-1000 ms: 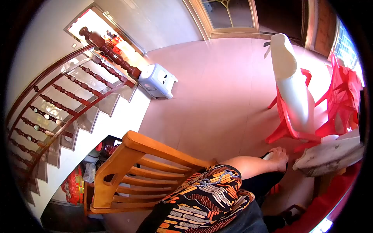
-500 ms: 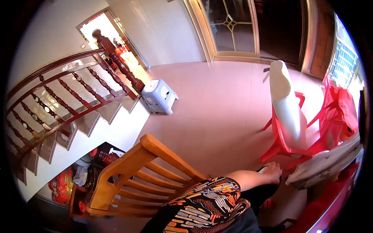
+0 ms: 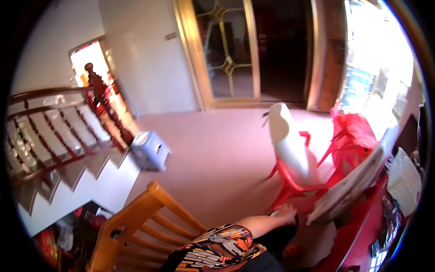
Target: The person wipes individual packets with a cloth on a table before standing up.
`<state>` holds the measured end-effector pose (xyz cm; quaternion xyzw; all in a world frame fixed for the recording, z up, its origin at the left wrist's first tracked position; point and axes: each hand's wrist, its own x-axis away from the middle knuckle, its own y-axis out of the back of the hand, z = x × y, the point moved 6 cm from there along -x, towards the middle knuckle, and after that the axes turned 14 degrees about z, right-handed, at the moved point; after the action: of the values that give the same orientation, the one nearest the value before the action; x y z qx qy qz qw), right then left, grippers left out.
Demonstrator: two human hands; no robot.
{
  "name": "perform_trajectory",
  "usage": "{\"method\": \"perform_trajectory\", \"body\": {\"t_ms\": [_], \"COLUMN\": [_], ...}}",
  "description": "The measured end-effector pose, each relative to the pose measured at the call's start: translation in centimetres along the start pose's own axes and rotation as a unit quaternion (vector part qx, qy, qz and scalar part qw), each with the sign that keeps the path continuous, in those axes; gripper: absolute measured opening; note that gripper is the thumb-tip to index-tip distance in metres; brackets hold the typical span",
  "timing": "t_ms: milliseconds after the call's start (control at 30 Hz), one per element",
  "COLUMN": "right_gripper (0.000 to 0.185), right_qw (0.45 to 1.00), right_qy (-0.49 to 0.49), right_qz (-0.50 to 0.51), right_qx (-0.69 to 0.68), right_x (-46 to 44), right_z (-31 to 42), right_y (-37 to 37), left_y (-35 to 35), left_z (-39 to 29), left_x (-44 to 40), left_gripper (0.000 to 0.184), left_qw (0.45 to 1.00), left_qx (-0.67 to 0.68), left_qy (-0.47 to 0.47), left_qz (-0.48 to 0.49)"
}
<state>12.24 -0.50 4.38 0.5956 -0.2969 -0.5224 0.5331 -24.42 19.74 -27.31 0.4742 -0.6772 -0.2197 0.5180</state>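
My left hand (image 3: 285, 214) rests at the end of my bare forearm, on or against the black cloth over my knee (image 3: 283, 233). Its fingers look loosely bent over the knee, with no held object visible between them. A small pale patch (image 3: 273, 213) shows beside the wrist; I cannot make out what it is. The patterned black-and-orange sleeve (image 3: 217, 249) covers the upper arm. Closest beyond the hand is a red plastic chair (image 3: 290, 183), apart from it. My right hand is out of view.
A wooden slatted chair (image 3: 133, 226) stands at the left, near a staircase railing (image 3: 50, 131) and a grey-blue stool (image 3: 149, 151). A white curved piece (image 3: 290, 140) leans on the red chair. At the right are a pale cloth-covered board (image 3: 349, 186) and a red-topped surface (image 3: 358, 226).
My view has turned up and to the right, so the room appears lower and farther left. More of the right-hand surface shows. The left hand keeps its place on the knee.
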Motion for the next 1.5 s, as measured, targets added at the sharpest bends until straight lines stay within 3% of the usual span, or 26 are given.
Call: {"method": "perform_trajectory", "body": {"t_ms": [100,233,300,433,500,533,900,1067,1167,1233,1300,1367,1500], "right_gripper": [0.023,0.024,0.026,0.029,0.026,0.025,0.033,0.038,0.03,0.027,0.024,0.021,0.021], "right_qw": [1.0,0.999,0.999,0.996,0.995,0.995,0.997,0.996,0.997,0.996,0.995,0.996,0.994], "right_qy": [-0.02,-0.025,-0.011,-0.084,-0.091,-0.09,-0.068,-0.061,-0.042,-0.044,-0.047,-0.051,-0.065], "right_qz": [-0.009,-0.02,-0.033,-0.035,-0.032,-0.031,0.033,0.048,0.003,-0.005,-0.019,-0.027,-0.021], "right_qx": [0.001,0.009,0.008,-0.004,0.007,0.015,0.021,0.032,0.069,0.078,0.083,0.072,0.079], "right_x": [0.3,0.5,0.4,2.7,2.5,1.7,0.2,0.7,0.3,0.1,0.1,0.0,-0.2], "right_z": [0.7,-0.4,0.0,-0.6,-1.4,-2.7,-0.2,1.5,-0.3,-0.5,-0.4,0.2,0.0], "right_y": [0.2,-1.0,-0.8,-0.4,-3.6,-5.4,-2.9,-1.6,-3.7,-3.8,-3.7,-2.8,-2.9], "left_y": [0.1,1.5,1.2,0.3,-0.5,-0.2,0.7,-3.0,-6.2,0.0,0.1,0.0,2.5], "left_z": [0.5,-0.2,0.8,0.9,2.1,2.0,0.9,4.1,7.6,4.6,5.7,7.5,7.7], "left_x": [0.0,2.5,3.2,0.5,-1.1,-1.1,-2.0,-2.8,-3.9,-1.2,-1.2,-1.6,2.8], "left_gripper": [0.086,0.081,0.082,0.088,0.092,0.096,0.093,0.092,0.092,0.089,0.087,0.082,0.077], "left_qw": [0.999,0.998,0.999,0.992,0.991,0.994,0.991,0.99,0.988,0.992,0.998,0.997,0.991], "left_qx": [-0.009,-0.051,-0.043,-0.113,-0.116,-0.07,-0.108,-0.111,-0.117,-0.048,-0.052,-0.049,-0.07], "left_qy": [-0.011,0.012,0.0,-0.054,-0.067,-0.04,-0.071,-0.069,-0.075,-0.11,-0.039,-0.001,0.018], "left_qz": [0.033,0.025,0.004,-0.006,-0.001,0.071,-0.024,-0.05,-0.072,-0.039,-0.01,-0.066,-0.109]}}
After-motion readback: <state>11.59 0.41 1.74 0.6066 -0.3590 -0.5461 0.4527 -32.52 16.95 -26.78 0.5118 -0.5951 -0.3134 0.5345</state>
